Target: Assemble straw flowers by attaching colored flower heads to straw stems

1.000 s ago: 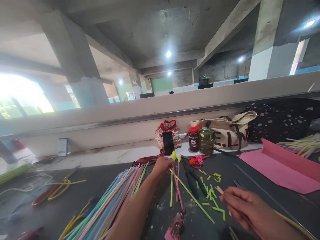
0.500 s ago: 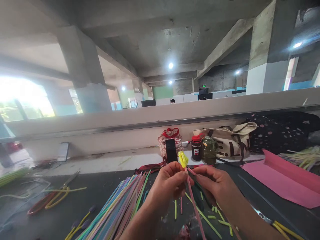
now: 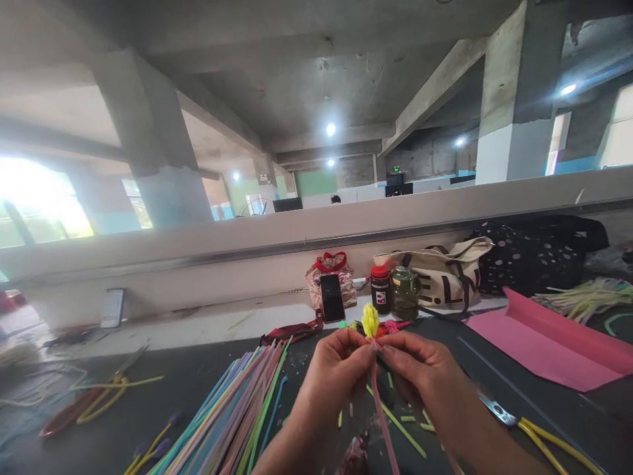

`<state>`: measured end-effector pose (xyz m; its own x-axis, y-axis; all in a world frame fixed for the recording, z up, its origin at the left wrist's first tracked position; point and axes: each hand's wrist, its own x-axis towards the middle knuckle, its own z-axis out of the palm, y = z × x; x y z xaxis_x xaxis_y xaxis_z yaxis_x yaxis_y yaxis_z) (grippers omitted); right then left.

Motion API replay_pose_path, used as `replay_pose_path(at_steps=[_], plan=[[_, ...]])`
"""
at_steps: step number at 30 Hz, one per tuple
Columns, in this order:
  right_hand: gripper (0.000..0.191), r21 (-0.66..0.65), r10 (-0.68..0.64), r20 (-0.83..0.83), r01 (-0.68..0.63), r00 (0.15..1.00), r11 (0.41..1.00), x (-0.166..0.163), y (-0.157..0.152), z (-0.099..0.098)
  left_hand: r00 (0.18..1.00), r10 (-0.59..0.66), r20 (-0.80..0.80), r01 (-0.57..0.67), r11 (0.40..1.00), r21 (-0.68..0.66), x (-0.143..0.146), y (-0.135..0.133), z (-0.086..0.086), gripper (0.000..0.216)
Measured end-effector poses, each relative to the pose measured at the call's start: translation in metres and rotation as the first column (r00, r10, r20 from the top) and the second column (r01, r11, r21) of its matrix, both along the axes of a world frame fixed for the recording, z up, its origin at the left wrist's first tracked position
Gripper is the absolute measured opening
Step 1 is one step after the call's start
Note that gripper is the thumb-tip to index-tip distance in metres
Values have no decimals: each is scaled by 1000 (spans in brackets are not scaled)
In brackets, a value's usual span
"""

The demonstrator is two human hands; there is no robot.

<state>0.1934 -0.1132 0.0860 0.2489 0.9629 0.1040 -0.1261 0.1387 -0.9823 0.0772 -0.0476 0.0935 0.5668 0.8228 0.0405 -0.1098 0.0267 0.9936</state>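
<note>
Both hands meet in front of me at the base of a small yellow bud (image 3: 370, 321) made of bent pipe cleaner. My left hand (image 3: 339, 373) pinches the base from the left, thumb against fingers. From the other side, my right hand (image 3: 415, 366) is closed on a pink pipe cleaner (image 3: 380, 409) right at the bud's base. One long pink length hangs down between the hands. Exactly how the pink is wound there is hidden by my fingertips. Short green cut pieces (image 3: 408, 419) lie on the dark tabletop below.
A bundle of coloured pipe cleaners (image 3: 227, 409) lies left of my hands. Yellow-handled scissors (image 3: 504, 412) rest at right, another pair (image 3: 109, 396) far left. Behind stand a phone (image 3: 331, 297), a red-lidded bottle (image 3: 380, 290) and a green jar (image 3: 404, 293). Pink paper (image 3: 539, 349) lies right.
My right fingers have moved in against the left ones, bringing the pink pipe cleaner onto the bud's base. The bud now stands more upright. The view has shifted slightly right.
</note>
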Motion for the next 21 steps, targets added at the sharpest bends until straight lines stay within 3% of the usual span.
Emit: replay_pose_path(at_steps=[9,21], plan=[[31,39,-61,-60,63,996,997,2,2,-5,989,135,59,-132,990,-48,12,-10,1,31],[28,39,-134,25,133,991,990,-2,5,0,943,320,95,-332,929,163,14,-19,-10,20]])
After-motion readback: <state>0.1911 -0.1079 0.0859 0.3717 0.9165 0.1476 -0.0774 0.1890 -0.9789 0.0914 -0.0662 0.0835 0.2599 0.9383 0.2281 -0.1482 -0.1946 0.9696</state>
